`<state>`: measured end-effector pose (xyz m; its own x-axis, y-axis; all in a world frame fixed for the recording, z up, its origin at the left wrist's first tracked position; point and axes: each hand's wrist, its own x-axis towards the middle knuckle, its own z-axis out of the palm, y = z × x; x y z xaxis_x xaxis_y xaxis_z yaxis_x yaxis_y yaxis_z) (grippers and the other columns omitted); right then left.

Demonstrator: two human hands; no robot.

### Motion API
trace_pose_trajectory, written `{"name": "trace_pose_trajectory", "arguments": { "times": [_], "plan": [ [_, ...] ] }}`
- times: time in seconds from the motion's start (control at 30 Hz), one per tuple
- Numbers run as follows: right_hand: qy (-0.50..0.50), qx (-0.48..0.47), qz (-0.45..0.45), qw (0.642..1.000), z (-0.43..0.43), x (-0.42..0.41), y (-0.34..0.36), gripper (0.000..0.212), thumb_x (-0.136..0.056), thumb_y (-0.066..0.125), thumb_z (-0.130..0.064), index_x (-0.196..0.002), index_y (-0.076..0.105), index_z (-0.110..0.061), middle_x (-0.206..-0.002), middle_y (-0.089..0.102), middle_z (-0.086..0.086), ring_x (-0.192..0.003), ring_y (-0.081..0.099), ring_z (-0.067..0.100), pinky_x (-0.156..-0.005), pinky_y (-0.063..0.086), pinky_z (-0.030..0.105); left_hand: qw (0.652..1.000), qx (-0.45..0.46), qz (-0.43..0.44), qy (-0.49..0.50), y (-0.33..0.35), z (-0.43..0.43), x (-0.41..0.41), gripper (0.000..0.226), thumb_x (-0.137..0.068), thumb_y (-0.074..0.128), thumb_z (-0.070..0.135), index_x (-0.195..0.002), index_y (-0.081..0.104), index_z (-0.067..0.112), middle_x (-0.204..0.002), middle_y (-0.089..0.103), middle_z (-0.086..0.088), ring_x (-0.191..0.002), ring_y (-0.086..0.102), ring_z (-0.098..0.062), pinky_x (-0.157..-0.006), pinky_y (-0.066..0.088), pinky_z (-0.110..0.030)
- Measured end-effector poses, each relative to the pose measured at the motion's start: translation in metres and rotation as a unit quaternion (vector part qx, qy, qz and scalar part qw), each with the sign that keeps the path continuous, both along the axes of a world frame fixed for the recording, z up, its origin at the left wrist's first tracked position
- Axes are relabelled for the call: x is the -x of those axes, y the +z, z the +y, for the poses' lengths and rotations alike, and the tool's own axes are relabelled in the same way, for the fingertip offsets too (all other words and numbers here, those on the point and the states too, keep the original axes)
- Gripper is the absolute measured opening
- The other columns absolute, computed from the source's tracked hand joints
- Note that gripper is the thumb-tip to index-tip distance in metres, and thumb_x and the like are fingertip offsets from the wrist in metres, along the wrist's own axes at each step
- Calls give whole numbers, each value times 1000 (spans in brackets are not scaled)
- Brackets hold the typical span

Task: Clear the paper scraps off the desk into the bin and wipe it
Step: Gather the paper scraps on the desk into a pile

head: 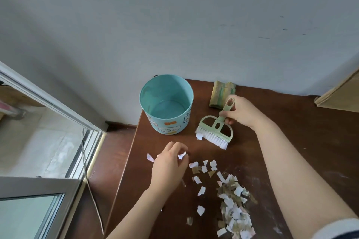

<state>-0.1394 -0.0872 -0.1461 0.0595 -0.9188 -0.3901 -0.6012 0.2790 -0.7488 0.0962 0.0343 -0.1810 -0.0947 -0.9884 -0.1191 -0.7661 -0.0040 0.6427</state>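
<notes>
Gathering scraps (234,203) — right hand (241,111) gripping brush (213,132), left hand (168,164) pinching one; next, probably sweeping pile toward bin (155,122).

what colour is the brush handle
The brush handle is pale green, clearest in the head view.

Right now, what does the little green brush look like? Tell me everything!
The brush is pale green plastic with a fan-shaped open frame, short white bristles and a slim handle ending in an oval hole. The right hand grips the handle. The brush is tilted, bristles down on the brown desk, just right of the teal bin. A white paper scrap sits against one end of the bristles.
</notes>
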Motion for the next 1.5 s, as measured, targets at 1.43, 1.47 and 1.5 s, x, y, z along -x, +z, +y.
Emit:
{"name": "trace_pose_trajectory", "arguments": {
  "times": [1.43, 1.47, 1.5],
  "plan": [
    [-1, 67, -95, 993, 94, 22, 50, 11, -84, 67, -12, -82, 58, -17, -65, 69, 5, -56, 64, 17, -59, 50, 28, 975, -154, 156, 43, 29, 24, 26, 12, -88, 58, 20, -83, 62, 30, -82, 64, 13, -70, 57, -3, -56, 40, -10],
    [-8, 74, -88, 993, 96, 20, 51, 9, -84, 67, -13, -81, 62, -20, -65, 70, 3, -57, 65, 16, -61, 51, 28, 977, -153, 146, 35, 30, 25, 24, 11, -88, 59, 22, -84, 61, 32, -83, 64, 14, -76, 59, -4, -59, 41, -10],
    [-11, 79, -80, 994, 97, 18, 52, 8, -84, 68, -15, -82, 67, -23, -66, 70, 1, -59, 66, 14, -64, 52, 28, 979, -151, 134, 28, 29, 26, 22, 11, -88, 59, 22, -85, 61, 33, -86, 64, 15, -80, 59, -4, -62, 41, -10]
  ]
}}
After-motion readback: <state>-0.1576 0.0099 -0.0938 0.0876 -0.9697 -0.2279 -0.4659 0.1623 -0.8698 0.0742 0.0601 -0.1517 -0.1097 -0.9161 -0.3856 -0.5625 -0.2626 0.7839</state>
